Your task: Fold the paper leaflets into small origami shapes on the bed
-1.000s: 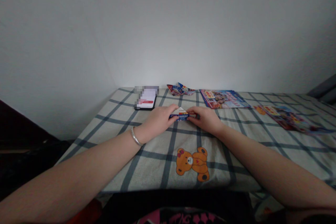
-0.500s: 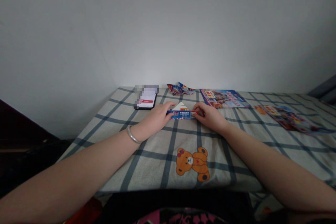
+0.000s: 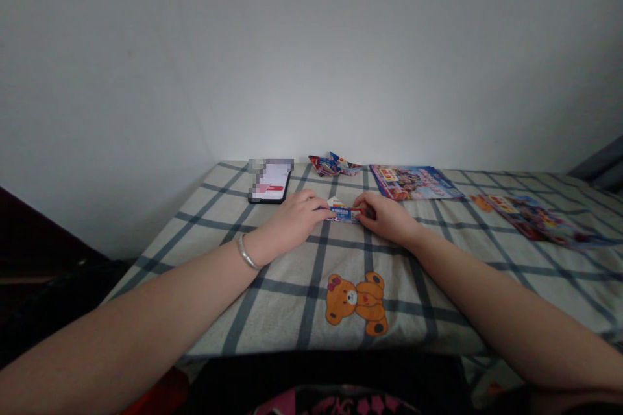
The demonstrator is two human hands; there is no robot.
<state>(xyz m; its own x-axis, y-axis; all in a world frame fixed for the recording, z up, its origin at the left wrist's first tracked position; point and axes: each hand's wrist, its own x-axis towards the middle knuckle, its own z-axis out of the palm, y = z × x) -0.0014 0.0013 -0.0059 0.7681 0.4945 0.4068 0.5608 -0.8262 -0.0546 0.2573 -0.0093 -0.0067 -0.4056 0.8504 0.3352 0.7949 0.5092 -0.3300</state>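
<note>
Between my hands is a small piece of folded printed paper [image 3: 343, 213], with a blue printed strip along its near side and a pale pointed tip behind. My left hand [image 3: 298, 215], with a silver bangle on its wrist, covers the paper's left part, fingers pressed together over it. At the right end, my right hand [image 3: 383, 215] pinches the paper between thumb and fingers. Both hands are low over the checked tablecloth [image 3: 272, 311].
A phone [image 3: 273, 183] with a lit screen lies back left. Near the wall sits a folded colourful paper shape [image 3: 335, 165]. Printed leaflets [image 3: 418, 183] lie at the right, with another printed sheet [image 3: 549, 220] farther right.
My left hand has shifted right and its fingers now lie over the paper's left part. Less of the pale tip shows. My right hand stays at the right end.
</note>
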